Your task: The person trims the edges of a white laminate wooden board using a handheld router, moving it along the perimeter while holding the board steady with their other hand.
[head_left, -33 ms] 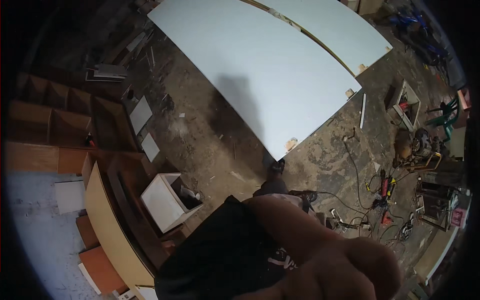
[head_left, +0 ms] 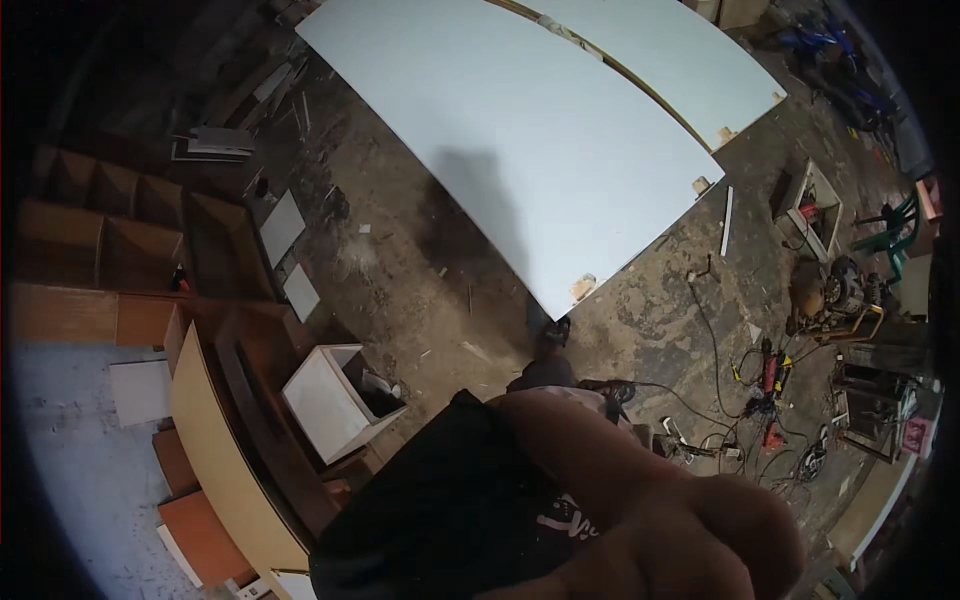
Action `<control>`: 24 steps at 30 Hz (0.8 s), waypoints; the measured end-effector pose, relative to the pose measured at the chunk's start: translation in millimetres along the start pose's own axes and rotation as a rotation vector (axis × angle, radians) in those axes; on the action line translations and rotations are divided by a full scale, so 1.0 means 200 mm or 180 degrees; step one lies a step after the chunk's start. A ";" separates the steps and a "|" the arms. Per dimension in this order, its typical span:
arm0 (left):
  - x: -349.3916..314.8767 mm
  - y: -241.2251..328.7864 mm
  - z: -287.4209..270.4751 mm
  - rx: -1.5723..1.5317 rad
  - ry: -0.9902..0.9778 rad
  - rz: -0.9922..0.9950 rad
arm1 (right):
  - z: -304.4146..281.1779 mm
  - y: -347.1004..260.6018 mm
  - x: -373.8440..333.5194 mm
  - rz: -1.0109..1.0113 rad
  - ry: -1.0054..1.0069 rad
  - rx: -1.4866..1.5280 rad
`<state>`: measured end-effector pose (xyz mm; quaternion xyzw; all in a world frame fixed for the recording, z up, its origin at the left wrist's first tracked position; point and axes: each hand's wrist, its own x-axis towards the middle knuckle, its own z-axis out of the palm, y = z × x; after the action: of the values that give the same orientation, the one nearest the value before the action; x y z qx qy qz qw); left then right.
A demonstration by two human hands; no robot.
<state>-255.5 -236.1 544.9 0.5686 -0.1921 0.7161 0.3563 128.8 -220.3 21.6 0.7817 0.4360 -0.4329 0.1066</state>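
My left hand [head_left: 690,535] is raised very close in the lower right, its arm bent at the elbow out of a black sleeve [head_left: 430,500]. Its fingers look curled over, and the lower edge cuts off their tips. Whatever they may hold is hidden. Part of a white print on my dark shirt [head_left: 565,515] shows under the forearm. Nowhere does my right hand appear. Ahead of my feet lies a large white panel [head_left: 520,130], with a small wood block [head_left: 583,288] at its near corner. A second white panel [head_left: 690,65] lies beyond it, across a narrow gap.
A white open box [head_left: 330,400] and brown shelf units [head_left: 140,245] stand at left. Power tools with tangled cords [head_left: 768,380] lie on the floor at right, near a machine [head_left: 845,290] and green chair [head_left: 895,235]. Loose board pieces [head_left: 282,228] and scraps litter the floor.
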 end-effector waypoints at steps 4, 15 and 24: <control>0.01 -0.01 -0.02 0.0056 0.0046 0.0007 | 0.00 0.03 -0.01 0.0024 0.0021 0.0032; -0.10 0.00 -0.16 0.1473 0.0968 0.0010 | 0.02 0.08 -0.03 0.0021 -0.0017 0.0119; -0.81 0.22 -0.62 0.4621 0.1868 -0.1807 | -0.01 0.17 0.03 0.0047 0.0093 0.0104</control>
<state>-354.3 -228.5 362.1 0.4741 0.5688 0.6640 0.1036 157.6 -236.5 10.5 0.7928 0.4246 -0.4277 0.0906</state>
